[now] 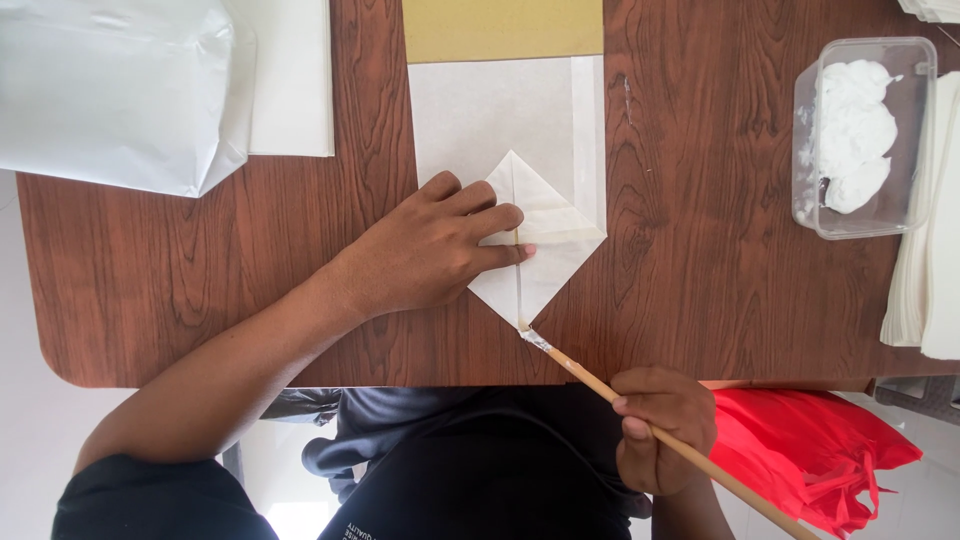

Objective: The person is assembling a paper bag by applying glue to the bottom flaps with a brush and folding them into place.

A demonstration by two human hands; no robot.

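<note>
- Nearest the camera, the right hand (pixel 660 428) is curled in a closed grip round a long, thin, pale wooden brush stick (pixel 640 418); the stick's far end runs out of the lower edge of the view, so its full length cannot be seen.
- The brush's white-coated tip (pixel 533 338) rests at the near corner of the folded sheet, right by the edge of the surface.
- To the right, below the surface edge, lies a crumpled bright red plastic bag (pixel 800 445), partly hidden behind the right hand.
- The dark brown wood-grain surface (pixel 700 250) has a smooth laminate look and a rounded near-left corner.
- The left hand (pixel 430 250) lies palm down with fingers spread flat, pressing on a translucent white paper sheet folded into a diamond shape (pixel 555 235); the fingers cover the sheet's left part.
- Beyond it lies a flat rectangular sheet of the same thin whitish paper (pixel 480 110), its near edge under the folded piece.
- Farther still is a mustard-yellow paper sheet (pixel 500 28), cut off by the top edge.
- Far right stands a clear rectangular plastic tub (pixel 812 150) holding thick white paste (pixel 855 135), beside a stack of white paper (pixel 930 250) cut off at the right.
- Far left sits a glossy white wrapped bundle (pixel 120 90), cropped by the frame.
</note>
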